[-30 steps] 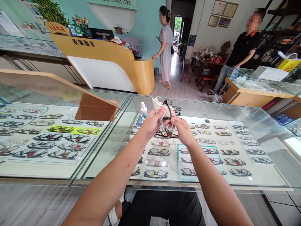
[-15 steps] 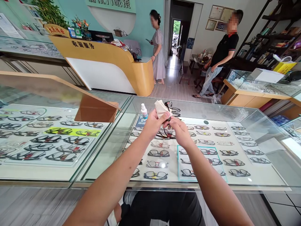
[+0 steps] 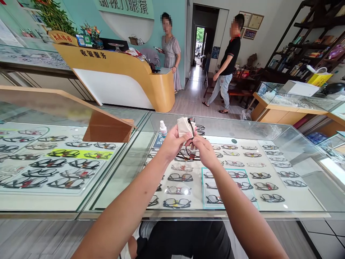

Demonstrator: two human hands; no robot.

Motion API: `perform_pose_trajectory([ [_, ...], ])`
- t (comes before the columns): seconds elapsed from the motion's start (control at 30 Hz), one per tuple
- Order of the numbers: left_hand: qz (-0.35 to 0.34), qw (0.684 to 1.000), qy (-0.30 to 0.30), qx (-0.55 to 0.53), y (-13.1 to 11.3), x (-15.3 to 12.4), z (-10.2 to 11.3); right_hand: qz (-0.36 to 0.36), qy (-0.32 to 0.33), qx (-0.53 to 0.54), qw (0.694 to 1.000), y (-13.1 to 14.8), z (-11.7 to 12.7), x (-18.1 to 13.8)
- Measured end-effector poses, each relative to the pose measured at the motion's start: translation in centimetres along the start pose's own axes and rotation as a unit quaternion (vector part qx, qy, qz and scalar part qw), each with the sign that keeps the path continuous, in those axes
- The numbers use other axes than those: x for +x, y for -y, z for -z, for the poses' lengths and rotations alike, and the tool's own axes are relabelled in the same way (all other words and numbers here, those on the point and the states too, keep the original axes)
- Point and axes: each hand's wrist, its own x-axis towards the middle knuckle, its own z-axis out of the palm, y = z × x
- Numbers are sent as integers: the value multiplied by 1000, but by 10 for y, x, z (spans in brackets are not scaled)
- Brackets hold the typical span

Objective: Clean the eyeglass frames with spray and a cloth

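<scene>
Above the glass showcase, my left hand is closed on a folded cream cloth, pressed against a pair of dark-framed eyeglasses. My right hand meets it from the other side, fingers pinched on the eyeglasses' frame. One dark temple arm curves up over the cloth; another part of the frame loops below the hands. Most of the lenses is hidden by fingers and cloth. Just left of my left hand, a small white spray bottle stands upright on the glass top.
Rows of eyeglasses lie inside the glass showcase beneath my arms. A slanted wooden board rests on the left showcase. Beyond are a yellow counter, a person in a grey dress and a person in a black shirt.
The cloth and eyeglasses have turned slightly in my hands, showing more of the temple arm. The person in black has walked left; the one in the dress has turned and shifted left.
</scene>
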Motion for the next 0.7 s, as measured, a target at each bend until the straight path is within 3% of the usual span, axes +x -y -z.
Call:
perform_pose_trajectory([
  [0.17, -12, 1000, -19, 16, 2, 1, -1, 31, -2, -14, 999, 0, -6, -3],
  [0.4, -6, 1000, 1, -4, 2, 4, 6, 49, -15, -5, 999, 6, 2, -3],
  [0.6, 49, 996, -45, -53, 7, 9, 12, 18, -97, 62, 993, 5, 17, 0],
  [0.7, 70, 996, -13, -47, 11, 8, 14, 27, -152, 85, 984, 2, 21, 1],
])
